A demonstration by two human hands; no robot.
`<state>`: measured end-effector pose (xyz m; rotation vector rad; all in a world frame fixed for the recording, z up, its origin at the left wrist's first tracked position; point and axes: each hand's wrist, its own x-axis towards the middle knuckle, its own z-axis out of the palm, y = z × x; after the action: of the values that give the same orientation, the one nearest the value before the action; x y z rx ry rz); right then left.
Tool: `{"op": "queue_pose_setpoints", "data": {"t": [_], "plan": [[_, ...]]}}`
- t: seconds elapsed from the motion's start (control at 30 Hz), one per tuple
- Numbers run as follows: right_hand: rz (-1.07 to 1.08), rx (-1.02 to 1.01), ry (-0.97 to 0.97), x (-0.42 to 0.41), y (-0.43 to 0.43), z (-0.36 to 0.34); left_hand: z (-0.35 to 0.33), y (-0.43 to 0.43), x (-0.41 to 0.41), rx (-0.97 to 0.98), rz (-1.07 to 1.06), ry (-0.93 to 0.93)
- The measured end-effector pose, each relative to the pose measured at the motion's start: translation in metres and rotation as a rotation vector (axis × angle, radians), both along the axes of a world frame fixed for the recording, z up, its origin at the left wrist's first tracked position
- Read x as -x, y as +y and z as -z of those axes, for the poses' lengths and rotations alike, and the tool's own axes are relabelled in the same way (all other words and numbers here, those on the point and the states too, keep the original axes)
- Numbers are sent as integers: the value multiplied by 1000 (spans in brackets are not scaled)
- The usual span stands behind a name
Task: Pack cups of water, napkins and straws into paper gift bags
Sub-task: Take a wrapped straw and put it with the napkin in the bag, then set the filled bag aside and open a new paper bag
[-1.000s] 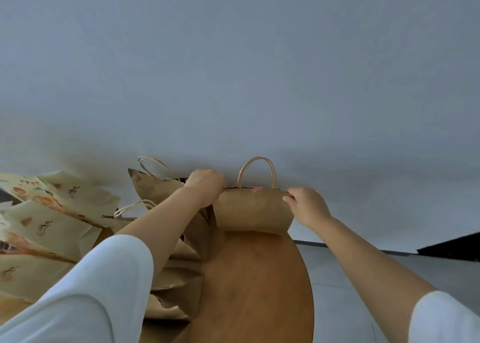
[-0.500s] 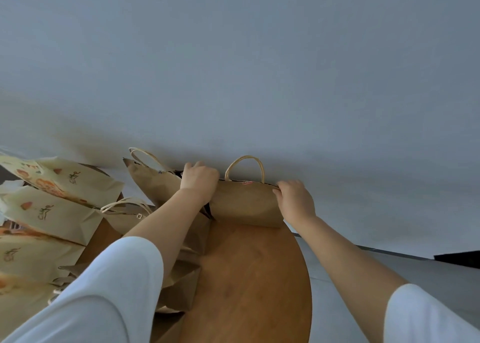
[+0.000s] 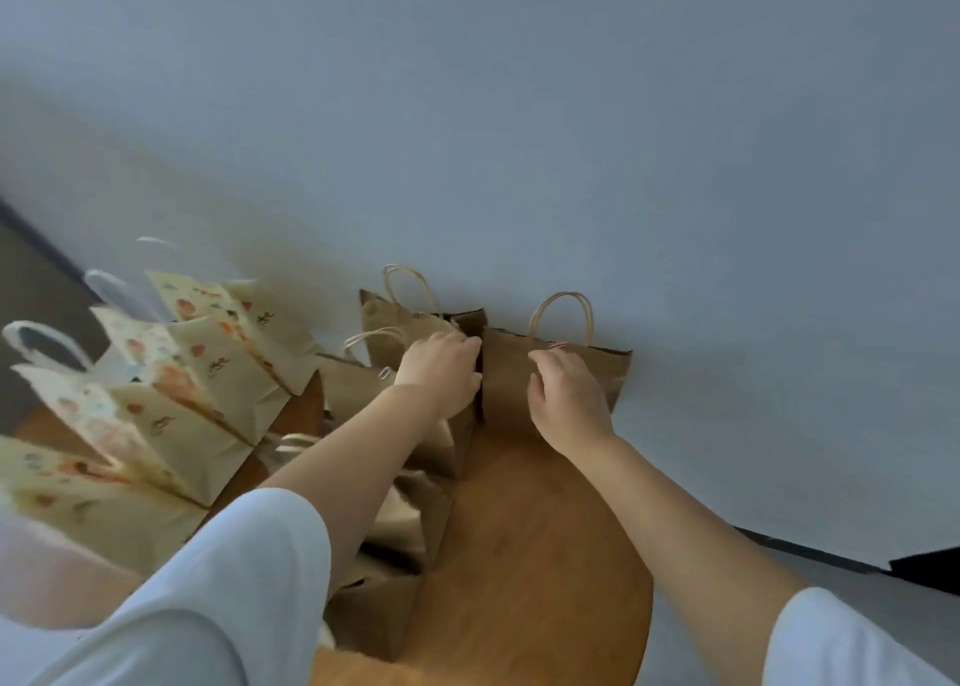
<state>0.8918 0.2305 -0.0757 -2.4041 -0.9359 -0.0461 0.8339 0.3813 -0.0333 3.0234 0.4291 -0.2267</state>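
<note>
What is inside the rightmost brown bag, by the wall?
Only a red-and-white striped tip shows at the rim of the brown bag, perhaps a straw. The bag's paper front hides everything deeper, so the rest cannot be seen.

No text can be read. The cream bags (image 3: 218, 373) at the left carry small dark marks beside orange prints, too blurred to make out.

left sleeve (image 3: 234, 581) — white, short, loose | right sleeve (image 3: 841, 644) — white, short | left forearm (image 3: 353, 457) bare | right forearm (image 3: 675, 519) bare
</note>
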Motion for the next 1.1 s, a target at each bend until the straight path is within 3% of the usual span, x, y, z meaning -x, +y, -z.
{"op": "queue_pose_setpoints", "data": {"t": [0.3,0.63,0.83,1.1], "plan": [[-202,118,-45,173,91,-75,-59,76,210,105,-161,-257],[-407,247,-52,352,210,-98,-68,184,448,26,-425,-241],[-532,256,-112,415,301,-100,-67,261,526,19,-609,-278],[-654,257,-125,473,470,-88,-71,401,579,-14,-673,-254]]}}
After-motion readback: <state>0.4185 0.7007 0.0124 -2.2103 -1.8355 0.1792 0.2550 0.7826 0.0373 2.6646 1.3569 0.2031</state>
